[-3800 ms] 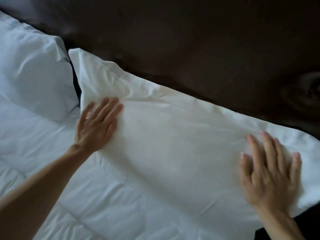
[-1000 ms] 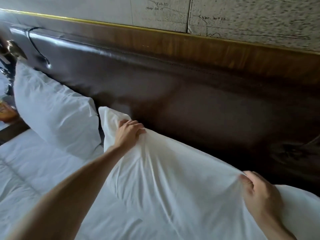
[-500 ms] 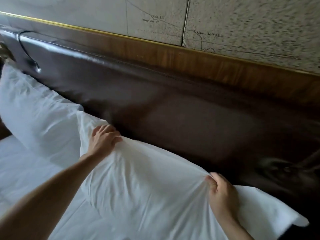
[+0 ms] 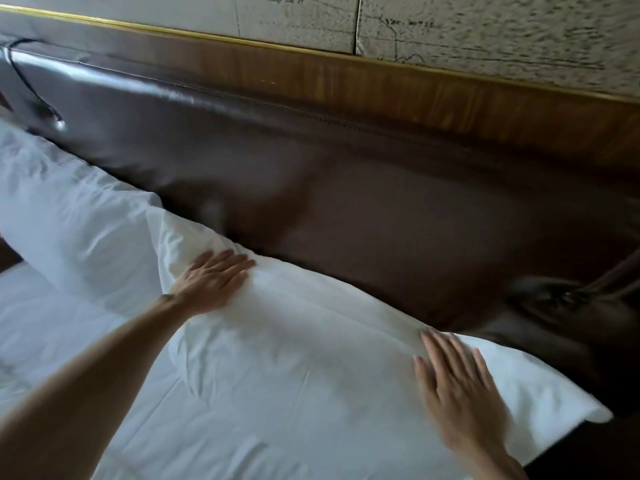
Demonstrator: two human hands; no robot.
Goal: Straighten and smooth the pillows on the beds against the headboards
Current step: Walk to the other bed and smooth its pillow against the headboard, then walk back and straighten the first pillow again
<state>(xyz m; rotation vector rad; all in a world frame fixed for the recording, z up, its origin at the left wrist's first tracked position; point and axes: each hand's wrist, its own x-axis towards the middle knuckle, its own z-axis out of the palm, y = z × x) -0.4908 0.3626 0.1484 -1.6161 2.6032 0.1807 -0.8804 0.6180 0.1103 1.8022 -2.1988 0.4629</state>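
A white pillow (image 4: 304, 344) lies along the foot of the dark brown padded headboard (image 4: 346, 188). My left hand (image 4: 211, 282) rests flat on its upper left part, fingers spread, holding nothing. My right hand (image 4: 457, 393) lies flat on the right part near the pillow's top edge, fingers apart. A second white pillow (image 4: 65, 216) leans on the headboard at the left, and its right edge touches the first pillow.
White bedding (image 4: 52, 334) covers the mattress at the lower left. Above the headboard run a wooden band (image 4: 381, 88) with a gold trim and a pale map-patterned wall (image 4: 485, 26). A dark gap (image 4: 595, 441) shows past the pillow's right corner.
Both hands have let go of the pillow's top edge and now lie flat on it. The pillow has dropped down against the headboard.
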